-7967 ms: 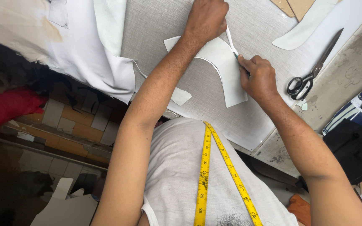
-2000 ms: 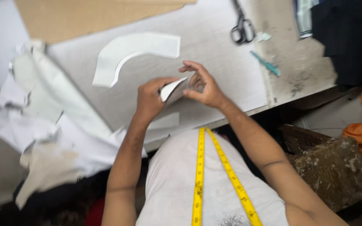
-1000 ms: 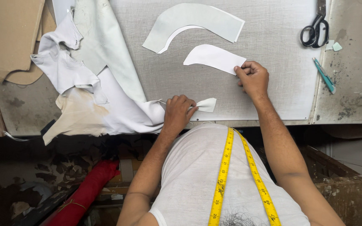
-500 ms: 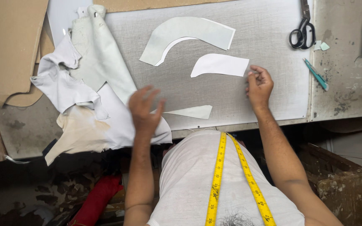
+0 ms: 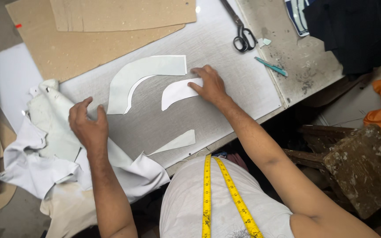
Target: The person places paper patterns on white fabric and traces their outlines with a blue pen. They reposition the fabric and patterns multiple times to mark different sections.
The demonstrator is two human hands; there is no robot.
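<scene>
Right hand (image 5: 210, 86) flat, fingers pressed on small white cut piece (image 5: 179, 91), mid-table. Left hand (image 5: 88, 125) spread, empty, over white fabric heap (image 5: 54, 145). Risk: piece skids on smooth table (image 5: 225, 48), misaligns.

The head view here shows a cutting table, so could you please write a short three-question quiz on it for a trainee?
1. True or false: the right hand rests on the small curved white piece.
2. What is the left hand over? A) scissors B) crumpled white fabric C) cardboard
3. Which tool lies by the scissors, nearer the table's edge?

Key: 1 true. 2 B, the crumpled white fabric. 3 the teal pen-like tool.
</scene>
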